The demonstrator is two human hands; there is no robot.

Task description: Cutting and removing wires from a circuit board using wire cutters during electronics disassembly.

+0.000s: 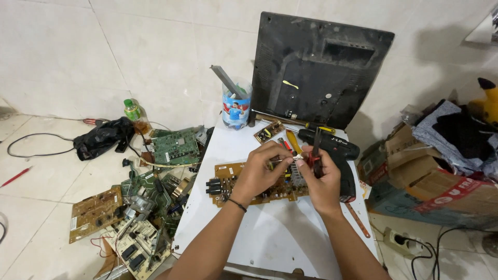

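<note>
A brown circuit board [226,181] with black connectors and a metal heat sink lies on a white table [270,236]. Both my hands hover just above its middle. My left hand [259,173] pinches a small metal part between fingertips, and a thin black band circles that wrist. My right hand [321,179] grips pliers [315,151] with red and black handles, their jaws meeting the small part where the two hands come together. The fingers hide what exactly is pinched.
A black power drill [340,153], a yellow-handled tool [293,140] and a small board [270,131] lie behind the hands. A plastic cup [236,109] and a black monitor back [319,70] stand by the wall. Circuit boards [150,207] litter the floor left; cardboard boxes [430,186] sit right.
</note>
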